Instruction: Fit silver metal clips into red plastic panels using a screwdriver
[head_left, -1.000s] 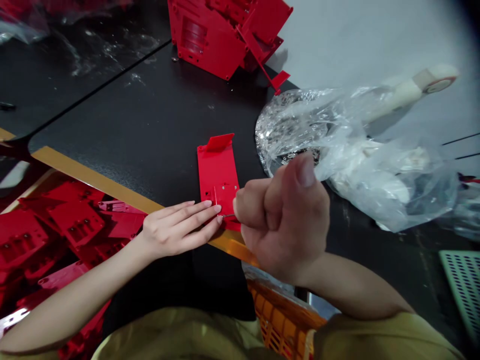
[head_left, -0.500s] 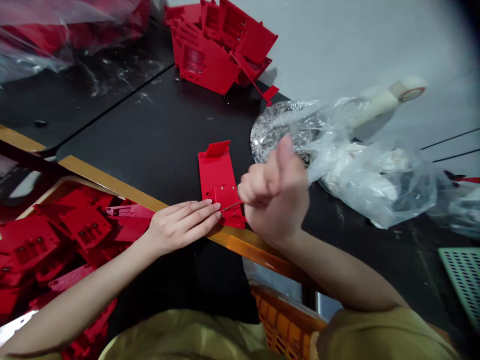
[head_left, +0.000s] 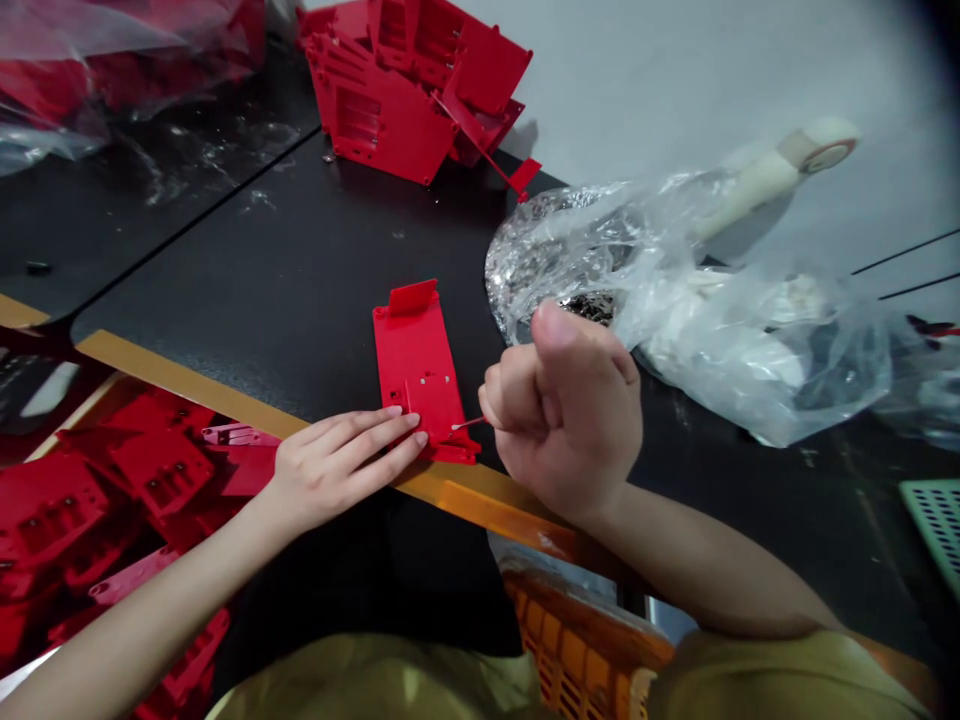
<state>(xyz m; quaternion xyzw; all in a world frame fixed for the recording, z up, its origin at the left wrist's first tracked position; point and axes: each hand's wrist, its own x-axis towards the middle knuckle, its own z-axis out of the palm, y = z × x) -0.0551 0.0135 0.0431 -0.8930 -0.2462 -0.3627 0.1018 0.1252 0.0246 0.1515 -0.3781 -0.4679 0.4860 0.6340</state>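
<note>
A red plastic plate [head_left: 424,355] with a raised flap at its far end lies on the black table, its near end at the wooden edge. My left hand [head_left: 334,465] rests its outstretched fingertips flat on the plate's near left part. Closed in a fist, thumb up, my right hand [head_left: 566,415] grips what looks like a screwdriver [head_left: 471,423]. Only its thin metal shaft shows; the handle is hidden in the fist. The shaft's tip has a small light spot and is over the plate's near right part; I cannot tell whether it touches.
More red plates [head_left: 405,100] are stacked at the back against the pale wall. A clear plastic bag [head_left: 757,340] and small metal parts [head_left: 589,305] lie to the right. A bin of red parts [head_left: 124,470] is at left, an orange crate [head_left: 570,650] below the table edge.
My right fist has tilted and lowered slightly, and the shaft's tip has shifted away from my left fingertips. My left hand still lies on the plate. The view has moved a little.
</note>
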